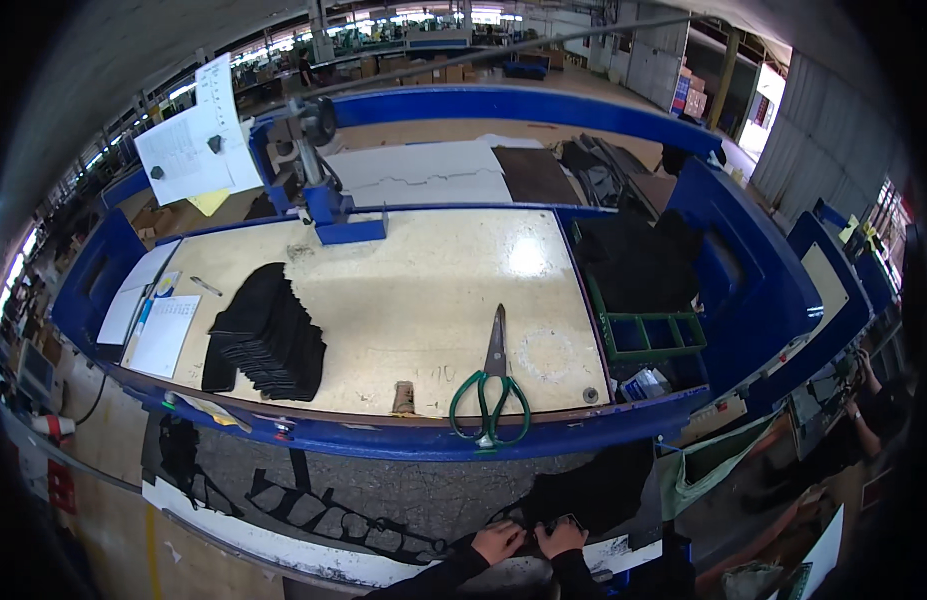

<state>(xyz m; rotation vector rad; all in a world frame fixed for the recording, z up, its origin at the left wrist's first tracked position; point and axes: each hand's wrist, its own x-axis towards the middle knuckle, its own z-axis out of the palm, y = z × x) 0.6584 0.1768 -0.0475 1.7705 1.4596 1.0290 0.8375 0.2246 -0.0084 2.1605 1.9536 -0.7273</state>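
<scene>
At the lower edge, my left hand (498, 542) has its fingers curled down on the edge of a black sheet of material (605, 492). Close beside it, my right hand (560, 540) is closed around a small thing with a thin shiny edge, perhaps a cutting die; the fingers mostly hide it. The sheet lies on a worn dark grey cutting board (383, 478). To the left on this board stretches a black cut-out scrap (328, 515) with open holes. Green-handled scissors (495, 375) lie on the pale tabletop beyond my hands.
A blue-framed machine (383, 437) carries the pale tabletop. On it stands a stack of black cut pieces (273, 335), with papers (163, 335) to its left. A green divided tray (651, 335) sits right. Another person's hand (865, 375) shows at far right.
</scene>
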